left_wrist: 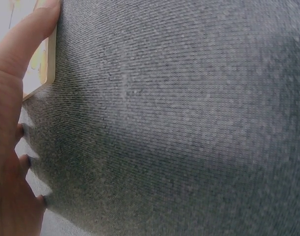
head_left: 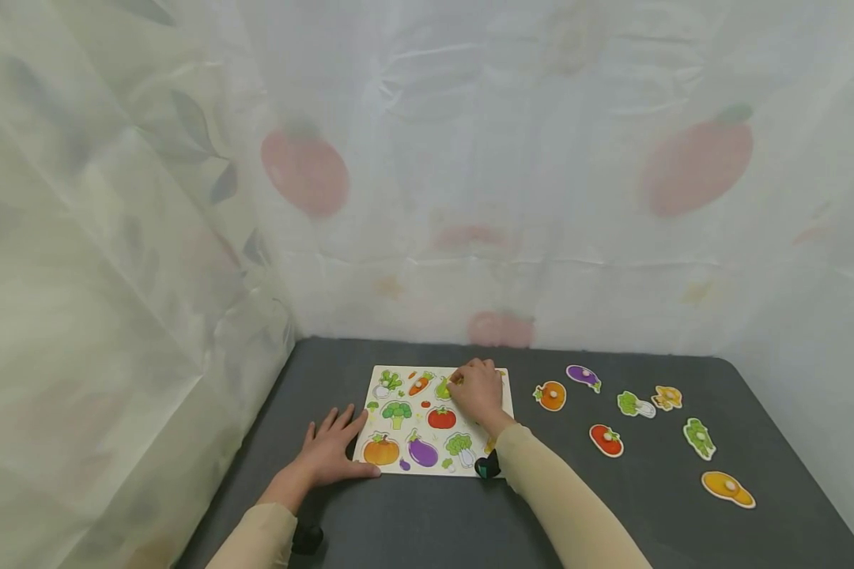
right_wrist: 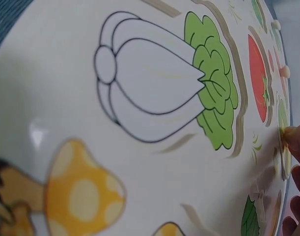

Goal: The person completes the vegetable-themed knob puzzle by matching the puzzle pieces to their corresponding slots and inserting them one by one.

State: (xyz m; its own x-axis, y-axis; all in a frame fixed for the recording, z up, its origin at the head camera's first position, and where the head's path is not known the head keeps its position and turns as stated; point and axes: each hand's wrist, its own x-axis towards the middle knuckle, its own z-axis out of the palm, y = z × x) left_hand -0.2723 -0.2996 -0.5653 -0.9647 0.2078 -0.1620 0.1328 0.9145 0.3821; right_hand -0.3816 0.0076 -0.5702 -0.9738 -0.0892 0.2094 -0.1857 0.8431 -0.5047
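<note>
A white vegetable puzzle board [head_left: 427, 472] lies on the dark table. Above its upper right part is my right hand [head_left: 480, 393], fingertips pinching a green, rounded puzzle piece [head_left: 442, 389] at the board's surface. The right wrist view shows those fingertips [right_wrist: 297, 135] on the green piece at the right edge; its knob is hidden. My left hand [head_left: 327, 454] rests with spread fingers at the board's lower left, its thumb [left_wrist: 29, 34] lying over the corner. Knobbed pieces, a carrot [head_left: 420, 385] and a leafy white vegetable [head_left: 388, 383], sit at the board's top.
Loose knobbed pieces lie right of the board: a pumpkin [head_left: 550, 396], an eggplant [head_left: 584, 378], a tomato [head_left: 606, 441], a cabbage [head_left: 636, 405], a yellow mushroom-like piece [head_left: 666, 397], a green piece [head_left: 699, 438] and a yellow-orange piece [head_left: 728, 489]. A pale curtain [head_left: 413, 300] hangs behind the table.
</note>
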